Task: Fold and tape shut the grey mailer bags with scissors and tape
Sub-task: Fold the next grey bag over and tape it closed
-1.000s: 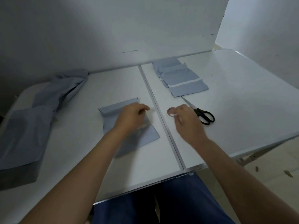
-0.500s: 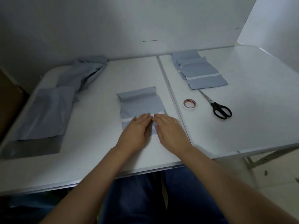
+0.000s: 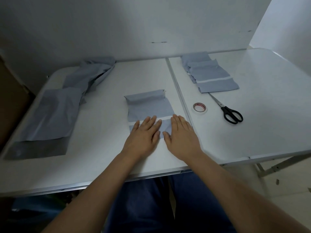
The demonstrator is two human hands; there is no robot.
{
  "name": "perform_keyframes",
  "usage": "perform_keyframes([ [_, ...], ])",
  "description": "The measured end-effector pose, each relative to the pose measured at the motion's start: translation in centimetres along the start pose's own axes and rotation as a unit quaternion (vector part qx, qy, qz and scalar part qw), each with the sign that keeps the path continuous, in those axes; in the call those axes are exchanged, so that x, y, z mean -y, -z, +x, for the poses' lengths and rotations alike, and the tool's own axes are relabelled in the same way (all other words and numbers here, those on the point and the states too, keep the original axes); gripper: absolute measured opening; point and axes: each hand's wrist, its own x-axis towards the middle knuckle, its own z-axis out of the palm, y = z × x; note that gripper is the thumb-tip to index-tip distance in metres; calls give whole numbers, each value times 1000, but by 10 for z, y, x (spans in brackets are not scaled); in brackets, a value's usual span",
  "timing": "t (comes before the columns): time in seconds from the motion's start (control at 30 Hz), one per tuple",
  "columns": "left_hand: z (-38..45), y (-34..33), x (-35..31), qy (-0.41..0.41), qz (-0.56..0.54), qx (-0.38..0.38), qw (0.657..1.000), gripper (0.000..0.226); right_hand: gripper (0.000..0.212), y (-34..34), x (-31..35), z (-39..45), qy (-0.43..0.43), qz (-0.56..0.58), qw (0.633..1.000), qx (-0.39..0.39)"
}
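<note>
Head view: both hands lie flat, fingers straight, gripping nothing. The left hand [image 3: 143, 134] and right hand [image 3: 180, 133] press the near end of the folded mailer bag [image 3: 149, 107], apparently smoothing its white tape strip [image 3: 164, 118]. The bag lies mid-tabletop [image 3: 104, 118], left of the centre seam. Tape roll [image 3: 199, 107] and scissors [image 3: 227, 109] sit clear to the right.

We wore dark blue trousers [image 3: 151, 207], seen below the table [image 3: 101, 165] edge; our forearms were bare, sleeveless.
</note>
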Motion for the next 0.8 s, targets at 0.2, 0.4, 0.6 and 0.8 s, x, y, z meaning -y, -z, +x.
perform_keyframes([
  [0.2, -5, 5, 7, 14, -5, 8, 1000, 50, 75, 1, -8, -2, -15, 72, 997, 8],
  [0.4, -6, 5, 6, -13, -15, 3, 1000, 51, 53, 8, 18, 1, 90, 69, 993, -20],
  [0.6, -6, 5, 8, -25, -24, 12, 999, 52, 80, -5, 32, 4, 86, 60, 994, 20],
  [0.8, -7, 5, 7, -16, -7, 20, 1000, 51, 85, -3, 32, -1, 48, 32, 998, 26],
])
